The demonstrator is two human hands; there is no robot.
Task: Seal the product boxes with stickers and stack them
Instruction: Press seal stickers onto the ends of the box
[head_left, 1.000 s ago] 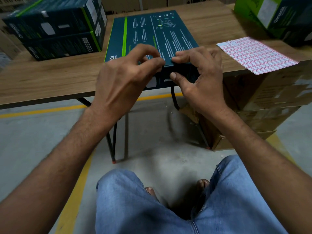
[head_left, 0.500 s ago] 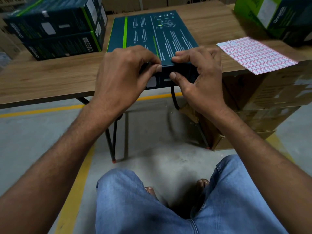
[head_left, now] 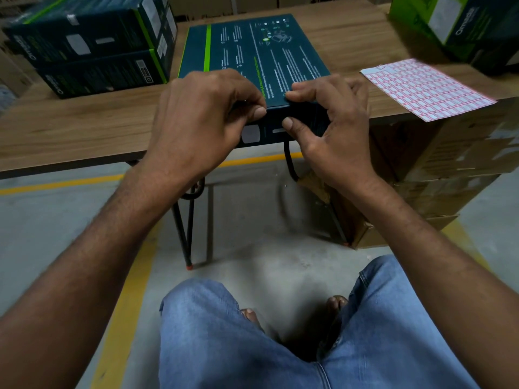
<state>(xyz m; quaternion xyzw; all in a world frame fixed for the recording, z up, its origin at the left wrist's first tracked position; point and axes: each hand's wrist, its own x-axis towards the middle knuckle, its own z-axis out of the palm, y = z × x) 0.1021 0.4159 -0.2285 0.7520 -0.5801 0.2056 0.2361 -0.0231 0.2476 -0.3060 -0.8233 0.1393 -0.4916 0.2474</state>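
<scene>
L hand (head_left: 202, 119), R hand (head_left: 334, 130) grip box (head_left: 252, 51) edge | sticker sheet (head_left: 427, 88) nearby

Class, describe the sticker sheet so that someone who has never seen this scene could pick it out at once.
Start at the long wooden table. Go to its right end, where the sticker sheet lies flat, one corner overhanging the edge. It is the only thin white sheet, gridded with small red-bordered labels; its neighbours are bulky dark boxes with green trim.

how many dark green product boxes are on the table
4: upper box and lower box stacked at far left; middle box held by the left hand and right hand; corner box far right, cropped, so more may be hidden.
</scene>
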